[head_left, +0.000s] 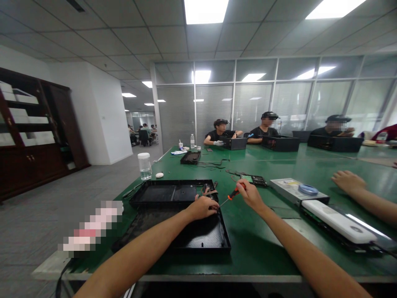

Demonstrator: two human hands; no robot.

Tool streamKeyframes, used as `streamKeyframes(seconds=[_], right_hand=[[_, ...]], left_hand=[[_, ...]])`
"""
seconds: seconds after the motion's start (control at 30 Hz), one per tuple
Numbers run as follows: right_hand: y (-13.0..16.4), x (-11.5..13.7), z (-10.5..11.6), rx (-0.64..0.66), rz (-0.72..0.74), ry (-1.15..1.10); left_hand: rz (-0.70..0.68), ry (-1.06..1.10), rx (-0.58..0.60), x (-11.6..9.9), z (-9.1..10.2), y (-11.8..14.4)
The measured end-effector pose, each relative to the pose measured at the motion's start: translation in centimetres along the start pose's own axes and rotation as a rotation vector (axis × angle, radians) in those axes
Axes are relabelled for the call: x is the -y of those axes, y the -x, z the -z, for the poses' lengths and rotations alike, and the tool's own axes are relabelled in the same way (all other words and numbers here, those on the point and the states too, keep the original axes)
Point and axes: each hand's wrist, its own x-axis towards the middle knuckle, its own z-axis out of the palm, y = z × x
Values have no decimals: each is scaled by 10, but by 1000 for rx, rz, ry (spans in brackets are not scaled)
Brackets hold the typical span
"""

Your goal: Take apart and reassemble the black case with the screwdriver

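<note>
Free: bare green table (263, 244) at lower centre, between both forearms | Blocked left: open black case (173, 194) and black tray (198, 238) | Blocked right: silver drive (288, 188), white device (338, 221), a co-worker's hand (347, 182) | Far left: plastic jar (144, 165)

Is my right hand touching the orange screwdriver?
Touching. The head view shows the right hand closed around the screwdriver handle, its tip pointing toward the left hand at the black case.

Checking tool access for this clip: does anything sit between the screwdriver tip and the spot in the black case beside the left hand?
Nothing visible does. The right hand holds the orange-handled screwdriver, its tip beside the left hand resting in the open black plastic case.
</note>
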Motion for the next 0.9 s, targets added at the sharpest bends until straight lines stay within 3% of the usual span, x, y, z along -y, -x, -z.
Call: streamKeyframes(seconds=[0.27, 0.4, 0.53, 0.6, 0.7, 0.83, 0.9], right_hand=[[-1, 13, 10, 62, 97, 135], [-8, 31, 29, 238, 143, 285], [-20, 53, 43, 437, 102, 232], [-27, 65, 48, 525, 79, 314], [-34, 82, 52, 553, 46, 493], [-39, 102, 50, 627, 128, 489], [-41, 110, 44, 603, 116, 595]], left_hand=[[-15, -17, -2, -2, 2, -1], [-4, -7, -7, -3, 2, 0], [4, -8, -13, -3, 3, 1], [5, -1, -17, -4, 4, 2], [17, -3, -15, -6, 5, 2], [29, -16, -17, -7, 5, 3], [23, -20, -23, -7, 5, 5]])
